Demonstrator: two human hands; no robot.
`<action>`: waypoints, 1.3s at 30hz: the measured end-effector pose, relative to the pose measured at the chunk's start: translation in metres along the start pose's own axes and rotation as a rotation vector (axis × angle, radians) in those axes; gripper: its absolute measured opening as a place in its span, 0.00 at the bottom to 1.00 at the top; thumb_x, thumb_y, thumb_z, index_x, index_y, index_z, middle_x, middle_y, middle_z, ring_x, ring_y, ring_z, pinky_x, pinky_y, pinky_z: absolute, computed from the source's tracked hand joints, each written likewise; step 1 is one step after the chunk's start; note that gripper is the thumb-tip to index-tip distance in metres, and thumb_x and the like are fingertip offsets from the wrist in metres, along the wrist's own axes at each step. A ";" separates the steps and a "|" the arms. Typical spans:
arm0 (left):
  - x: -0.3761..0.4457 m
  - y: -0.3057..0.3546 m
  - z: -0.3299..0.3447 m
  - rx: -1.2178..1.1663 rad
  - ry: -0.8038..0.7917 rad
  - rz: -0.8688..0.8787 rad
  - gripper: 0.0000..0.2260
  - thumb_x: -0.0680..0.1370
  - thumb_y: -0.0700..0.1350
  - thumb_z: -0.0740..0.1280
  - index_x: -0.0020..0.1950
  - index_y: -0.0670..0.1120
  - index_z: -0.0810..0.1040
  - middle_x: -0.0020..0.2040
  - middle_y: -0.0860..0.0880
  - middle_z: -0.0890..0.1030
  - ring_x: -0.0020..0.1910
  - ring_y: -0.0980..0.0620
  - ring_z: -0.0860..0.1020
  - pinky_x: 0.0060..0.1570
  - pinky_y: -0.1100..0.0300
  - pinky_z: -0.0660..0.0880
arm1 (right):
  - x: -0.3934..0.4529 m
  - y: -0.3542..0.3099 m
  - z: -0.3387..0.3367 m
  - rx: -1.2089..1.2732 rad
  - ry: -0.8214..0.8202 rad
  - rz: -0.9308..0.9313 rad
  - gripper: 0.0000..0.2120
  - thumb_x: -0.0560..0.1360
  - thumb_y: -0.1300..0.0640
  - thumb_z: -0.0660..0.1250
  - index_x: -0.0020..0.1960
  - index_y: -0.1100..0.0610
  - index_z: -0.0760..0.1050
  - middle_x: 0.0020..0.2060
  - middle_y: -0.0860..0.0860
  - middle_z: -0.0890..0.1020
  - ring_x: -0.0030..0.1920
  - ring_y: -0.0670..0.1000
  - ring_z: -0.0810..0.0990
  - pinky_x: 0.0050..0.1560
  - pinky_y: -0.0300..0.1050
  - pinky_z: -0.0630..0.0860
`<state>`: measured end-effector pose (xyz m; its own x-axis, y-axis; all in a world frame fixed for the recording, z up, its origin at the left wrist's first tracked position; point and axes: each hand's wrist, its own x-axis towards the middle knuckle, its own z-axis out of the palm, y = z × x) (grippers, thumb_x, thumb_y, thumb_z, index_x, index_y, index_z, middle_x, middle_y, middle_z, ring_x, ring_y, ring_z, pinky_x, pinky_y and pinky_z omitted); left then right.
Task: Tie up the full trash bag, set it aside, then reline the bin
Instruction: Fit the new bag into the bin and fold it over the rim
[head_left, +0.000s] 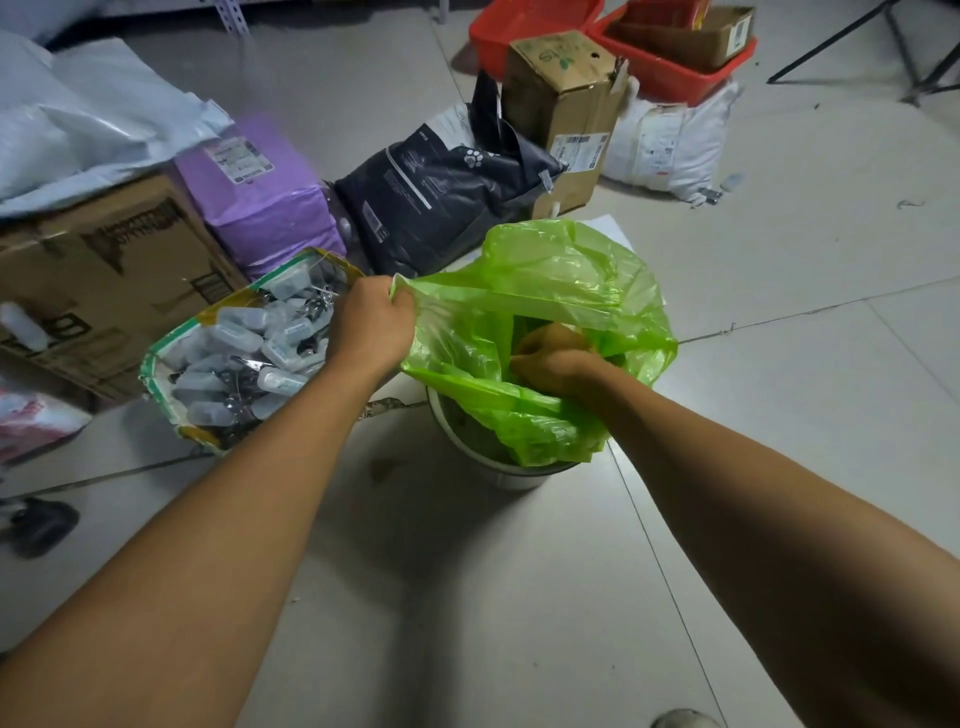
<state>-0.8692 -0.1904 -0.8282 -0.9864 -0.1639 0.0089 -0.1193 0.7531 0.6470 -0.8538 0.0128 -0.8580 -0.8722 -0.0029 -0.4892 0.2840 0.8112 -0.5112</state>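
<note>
- Pulling outward, the left hand (371, 325) has pinched the left edge of the green bag (545, 332) in a closed fist, so that a flap stretches tight from the fist across to the right.
- The right hand (553, 364) is sunk into the bag's open mouth, fingers curled around a fold of plastic; how firmly it grips cannot be told, since green film covers part of the knuckles.
- The bag sits in the white bin (485, 460) on the tiled floor (779, 312), with only the bin's near rim showing; the plastic billows up and over the far side.
- The deciding relation, as I judge it: the bag's loose rim lies between the two hands, its stretched edge running left to right, and the right hand is nearer the bin's centre.
- This looks like lining work, though whether this bag is being gathered or spread is not certain.
- An open sack of small clear containers (244, 348) stands just left of the left hand, close enough for the flap to brush.
</note>
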 end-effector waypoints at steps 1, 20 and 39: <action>0.000 0.001 -0.001 0.002 0.004 0.006 0.14 0.79 0.46 0.60 0.34 0.44 0.70 0.36 0.43 0.76 0.41 0.39 0.75 0.38 0.53 0.66 | -0.005 0.003 0.000 -0.057 -0.021 -0.045 0.11 0.76 0.50 0.67 0.53 0.54 0.83 0.47 0.49 0.81 0.49 0.50 0.78 0.50 0.41 0.73; -0.013 -0.010 -0.010 0.179 -0.115 0.030 0.10 0.77 0.45 0.63 0.44 0.40 0.80 0.45 0.34 0.81 0.46 0.34 0.79 0.45 0.49 0.74 | -0.097 -0.017 -0.030 0.206 -0.675 -0.147 0.08 0.76 0.52 0.70 0.41 0.55 0.83 0.33 0.52 0.81 0.33 0.51 0.78 0.35 0.39 0.74; -0.023 -0.045 -0.007 0.370 -0.226 0.041 0.08 0.73 0.48 0.70 0.42 0.44 0.75 0.48 0.38 0.81 0.52 0.35 0.78 0.46 0.49 0.74 | -0.060 -0.006 -0.039 0.633 0.241 -0.304 0.09 0.74 0.52 0.72 0.40 0.58 0.82 0.36 0.54 0.84 0.35 0.50 0.81 0.39 0.48 0.79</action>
<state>-0.8400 -0.2246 -0.8525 -0.9862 -0.0161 -0.1650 -0.0710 0.9403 0.3328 -0.8184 0.0308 -0.7982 -0.9914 0.0140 -0.1301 0.1282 0.3022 -0.9446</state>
